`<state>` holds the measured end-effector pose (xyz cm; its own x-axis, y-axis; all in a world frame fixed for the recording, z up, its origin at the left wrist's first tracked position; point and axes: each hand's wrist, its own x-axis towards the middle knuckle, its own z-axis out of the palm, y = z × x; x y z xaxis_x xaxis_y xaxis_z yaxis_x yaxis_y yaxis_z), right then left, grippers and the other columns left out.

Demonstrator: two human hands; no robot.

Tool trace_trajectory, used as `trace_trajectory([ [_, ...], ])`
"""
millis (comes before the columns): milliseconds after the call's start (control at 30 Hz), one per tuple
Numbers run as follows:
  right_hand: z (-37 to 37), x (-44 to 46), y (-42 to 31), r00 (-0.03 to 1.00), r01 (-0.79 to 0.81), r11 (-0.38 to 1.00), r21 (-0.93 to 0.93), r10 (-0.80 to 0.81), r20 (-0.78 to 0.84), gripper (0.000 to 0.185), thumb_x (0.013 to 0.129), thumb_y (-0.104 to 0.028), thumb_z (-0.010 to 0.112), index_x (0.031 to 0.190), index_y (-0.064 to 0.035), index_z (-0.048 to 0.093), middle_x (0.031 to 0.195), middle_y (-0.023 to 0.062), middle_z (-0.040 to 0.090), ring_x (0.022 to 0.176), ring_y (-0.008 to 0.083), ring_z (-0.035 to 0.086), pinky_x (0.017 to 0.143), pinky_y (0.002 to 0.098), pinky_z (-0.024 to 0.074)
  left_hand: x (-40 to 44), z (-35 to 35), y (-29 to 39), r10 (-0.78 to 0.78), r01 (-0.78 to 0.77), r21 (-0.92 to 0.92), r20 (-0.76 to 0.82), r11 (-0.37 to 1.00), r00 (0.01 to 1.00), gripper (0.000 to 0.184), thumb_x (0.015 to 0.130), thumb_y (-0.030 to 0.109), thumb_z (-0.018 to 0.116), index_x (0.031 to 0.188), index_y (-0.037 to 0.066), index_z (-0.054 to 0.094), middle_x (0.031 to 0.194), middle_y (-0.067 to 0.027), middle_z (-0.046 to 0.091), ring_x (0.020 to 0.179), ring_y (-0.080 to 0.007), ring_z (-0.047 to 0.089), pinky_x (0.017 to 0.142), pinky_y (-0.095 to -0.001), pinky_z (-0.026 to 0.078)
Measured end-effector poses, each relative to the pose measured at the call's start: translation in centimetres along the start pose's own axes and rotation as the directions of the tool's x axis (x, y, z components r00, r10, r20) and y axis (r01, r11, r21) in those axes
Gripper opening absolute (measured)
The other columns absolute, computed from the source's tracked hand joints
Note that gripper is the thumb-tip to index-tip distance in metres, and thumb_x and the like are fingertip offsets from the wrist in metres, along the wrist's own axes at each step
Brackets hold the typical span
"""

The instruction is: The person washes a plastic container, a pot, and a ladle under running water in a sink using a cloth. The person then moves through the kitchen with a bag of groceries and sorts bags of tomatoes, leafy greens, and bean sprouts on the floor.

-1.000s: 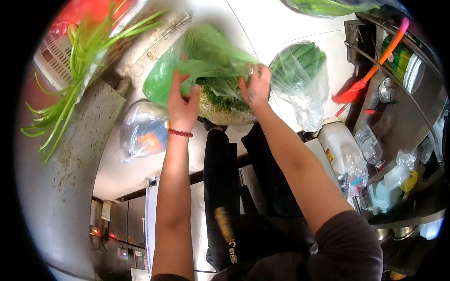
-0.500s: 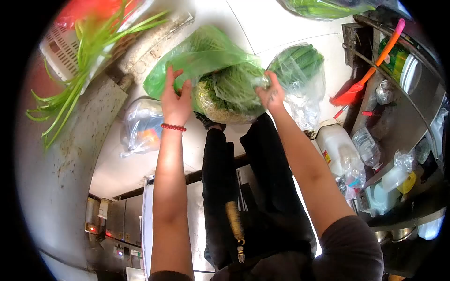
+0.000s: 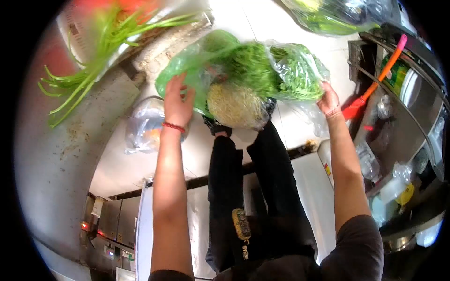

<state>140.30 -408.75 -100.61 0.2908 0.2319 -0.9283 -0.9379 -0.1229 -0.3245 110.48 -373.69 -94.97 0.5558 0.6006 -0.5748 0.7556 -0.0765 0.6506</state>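
A thin green plastic bag (image 3: 180, 65) lies opened out in front of my feet, with leafy greens (image 3: 251, 65) showing in it. My left hand (image 3: 178, 100), wearing a red bead bracelet, grips the bag's near left edge. My right hand (image 3: 329, 99) is closed on the right end of a clear plastic bag of leafy greens (image 3: 302, 70). Between my hands, near my shoes, sits a clear-wrapped bundle of pale sprouts (image 3: 236, 105).
Long green stalks (image 3: 86, 75) hang over a white basket at the upper left. A clear bag (image 3: 145, 124) rests on the floor at left. More bagged vegetables (image 3: 328, 16) lie at the top right. An orange-handled red brush (image 3: 375, 84) leans by the cluttered shelf at right.
My right hand has moved right, drawing the clear bag of leafy greens out to that side over the other bagged greens. The sprout bundle now shows more fully. My left hand stays at the green bag.
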Motion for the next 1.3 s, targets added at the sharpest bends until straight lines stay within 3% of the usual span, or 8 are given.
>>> trace_trajectory([
  [400,0.0,1.8,-14.9,0.891,0.150,0.771,-0.618,-0.377,-0.254,0.053,0.079,-0.016,0.066,0.125,-0.0016,0.046,0.122,0.0123,0.051,0.113,0.0195,0.048,0.096,0.0340,0.0383,0.1,0.7,-2.3,-0.185,0.156,-0.253,-0.096,0.955,0.978,0.061,0.084,0.003,0.056,0.138,0.006,0.029,0.117,-0.0125,0.054,0.086,-0.0159,0.055,0.075,-0.0279,0.047],
  [467,-5.0,7.7,-13.2,0.308,0.127,-0.446,-0.886,-0.831,0.463,0.039,0.085,-0.028,0.060,0.116,-0.0042,0.053,0.104,0.0106,0.060,0.095,0.0177,0.056,0.082,0.0323,0.0455,-0.2,1.2,-1.2,-0.126,0.107,-0.171,-0.105,0.979,0.986,0.048,0.084,0.002,0.056,0.130,0.007,0.044,0.117,-0.0118,0.054,0.093,-0.0149,0.055,0.080,-0.0266,0.045],
  [633,8.1,1.8,7.1,0.615,0.775,0.360,-0.519,-0.616,0.492,0.020,0.076,-0.007,0.063,0.095,-0.0054,0.057,0.098,0.0119,0.062,0.089,0.0204,0.060,0.078,0.0293,0.0484,-4.0,3.1,-0.4,0.054,-0.065,-0.045,-0.225,0.997,0.973,0.045,0.081,-0.002,0.056,0.125,0.006,0.051,0.131,-0.0129,0.041,0.110,-0.0205,0.049,0.085,-0.0304,0.044],
  [800,-0.5,9.9,34.2,0.998,0.025,0.983,-0.180,-0.013,0.069,0.054,0.076,-0.017,0.064,0.124,-0.0006,0.044,0.123,0.0174,0.049,0.110,0.0308,0.049,0.093,0.0331,0.0404,-10.3,5.4,1.1,0.057,-0.062,-0.002,-0.371,0.998,0.927,0.050,0.079,-0.006,0.054,0.127,0.007,0.047,0.136,-0.0116,0.033,0.116,-0.0220,0.044,0.087,-0.0346,0.044],
  [900,3.7,5.9,31.4,0.886,-0.119,0.927,0.355,0.261,-0.384,0.046,0.079,-0.022,0.060,0.117,-0.0007,0.046,0.116,0.0172,0.053,0.103,0.0275,0.053,0.085,0.0329,0.0437,-13.4,9.2,-1.7,-0.390,0.269,-0.492,-0.160,0.828,0.907,0.052,0.080,-0.007,0.054,0.129,0.003,0.039,0.130,-0.0103,0.040,0.115,-0.0206,0.045,0.091,-0.0331,0.042],
  [1000,7.6,2.5,22.9,0.985,-0.166,0.173,-0.971,0.073,-0.156,0.031,0.078,-0.019,0.060,0.100,0.0011,0.055,0.088,0.0162,0.061,0.073,0.0265,0.060,0.065,0.0354,0.0474,-14.4,14.1,-5.9,-0.748,0.706,-0.676,0.353,0.212,0.563,0.052,0.082,0.008,0.060,0.129,0.005,0.038,0.104,-0.0063,0.050,0.099,-0.0161,0.050,0.087,-0.0309,0.042],
  [1133,11.7,-0.5,16.8,0.849,-0.527,0.714,-0.461,0.460,-0.260,0.030,0.077,-0.012,0.060,0.104,0.0026,0.056,0.088,0.0125,0.062,0.072,0.0220,0.061,0.064,0.0360,0.0503,-11.2,18.4,-6.4,-0.825,0.772,-0.540,0.564,-0.335,0.035,0.052,0.086,0.030,0.057,0.129,0.009,0.038,0.117,-0.0089,0.053,0.103,-0.0256,0.051,0.085,-0.0380,0.044],
  [1300,17.5,-2.8,8.6,0.931,-0.178,0.959,-0.220,0.236,0.279,0.029,0.085,-0.011,0.056,0.112,0.0008,0.055,0.103,0.0112,0.061,0.089,0.0197,0.061,0.076,0.0349,0.0520,-7.1,19.7,-7.0,-0.556,0.271,-0.806,0.567,-0.526,0.608,0.041,0.092,0.030,0.045,0.126,0.008,0.044,0.125,-0.0090,0.051,0.111,-0.0269,0.049,0.091,-0.0434,0.043],
])
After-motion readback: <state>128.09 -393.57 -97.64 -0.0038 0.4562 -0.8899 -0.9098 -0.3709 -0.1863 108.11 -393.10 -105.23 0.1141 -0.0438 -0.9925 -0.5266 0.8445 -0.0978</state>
